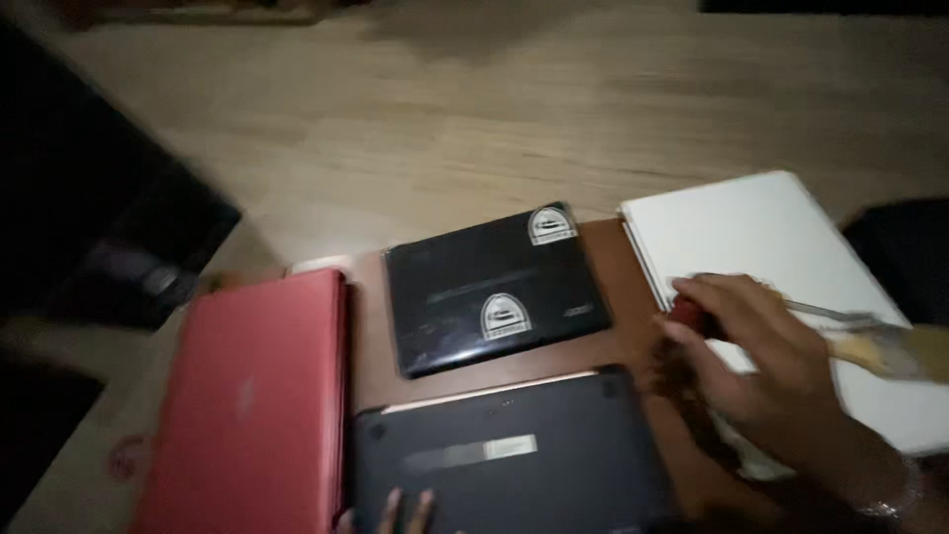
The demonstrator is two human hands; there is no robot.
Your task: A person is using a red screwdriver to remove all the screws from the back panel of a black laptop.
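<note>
Brush (870, 341) sits in my right hand (761, 361), fingers curled tight round its red handle at right of frame, bristles poking out over the white laptop (751, 237). My left hand (400, 512) barely shows at the bottom edge, just two fingertips resting on the dark laptop (514, 455), so I can't tell its state. Red laptop (252, 405) lies lower left, and a small black laptop (494, 287) with two stickers sits centre, all on the wooden table (445, 109).
</note>
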